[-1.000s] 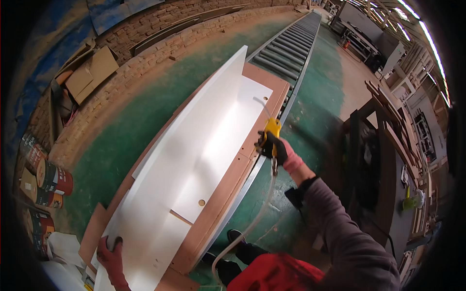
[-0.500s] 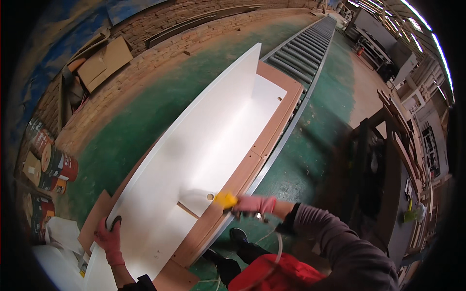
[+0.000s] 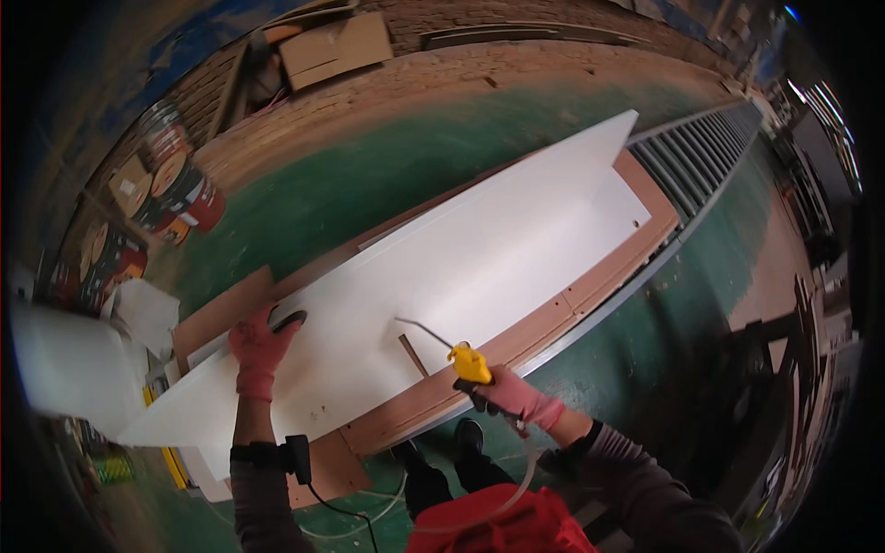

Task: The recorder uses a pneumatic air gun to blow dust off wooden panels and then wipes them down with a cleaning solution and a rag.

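In my right hand (image 3: 518,396), pink-gloved and closed, is a yellow air blow gun (image 3: 471,363) with a thin bent metal nozzle. A clear hose (image 3: 529,470) runs from it. The nozzle tip is over a large white panel (image 3: 479,253), beside a short brown slot (image 3: 413,356). My left hand (image 3: 261,346), also pink-gloved, grips the panel's far-side edge, thumb on the white face and fingers over the edge, partly hidden. An upright white board (image 3: 613,138) stands along the far side. Brown boards (image 3: 539,323) lie under the white panel.
A roller conveyor (image 3: 691,157) extends away at the far right. Paint buckets (image 3: 189,189) stand at the left, and a cardboard box (image 3: 336,51) leans by the brick wall (image 3: 516,69). Dark racking (image 3: 737,387) is at the right. Hoses and cables hang near my legs.
My view has turned, so the panel lies more crosswise. The blow gun has lifted and its nozzle now shows plainly against the panel. My left hand remains at the panel's edge.
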`<act>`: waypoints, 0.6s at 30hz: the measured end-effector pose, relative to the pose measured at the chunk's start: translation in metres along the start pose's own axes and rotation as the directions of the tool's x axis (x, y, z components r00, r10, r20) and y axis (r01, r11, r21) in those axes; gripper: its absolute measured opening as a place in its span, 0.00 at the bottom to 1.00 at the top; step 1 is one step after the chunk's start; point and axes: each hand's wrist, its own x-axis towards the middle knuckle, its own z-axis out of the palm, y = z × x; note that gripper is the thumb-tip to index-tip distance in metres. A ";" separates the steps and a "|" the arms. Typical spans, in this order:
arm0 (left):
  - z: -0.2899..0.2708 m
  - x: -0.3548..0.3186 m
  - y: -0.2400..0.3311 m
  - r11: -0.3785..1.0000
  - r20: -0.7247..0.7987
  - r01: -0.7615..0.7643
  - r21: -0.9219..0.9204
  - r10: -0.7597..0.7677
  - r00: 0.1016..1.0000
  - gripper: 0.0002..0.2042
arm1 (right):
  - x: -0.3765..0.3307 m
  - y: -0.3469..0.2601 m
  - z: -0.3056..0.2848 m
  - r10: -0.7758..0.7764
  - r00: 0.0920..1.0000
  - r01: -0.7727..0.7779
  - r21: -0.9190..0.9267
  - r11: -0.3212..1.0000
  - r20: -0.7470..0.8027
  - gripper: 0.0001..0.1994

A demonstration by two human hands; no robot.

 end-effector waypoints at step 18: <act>-0.039 0.006 0.025 0.989 0.269 -0.006 -0.151 0.047 0.962 0.20 | 0.057 -0.028 0.354 -0.317 0.784 0.235 0.219 0.947 0.533 0.15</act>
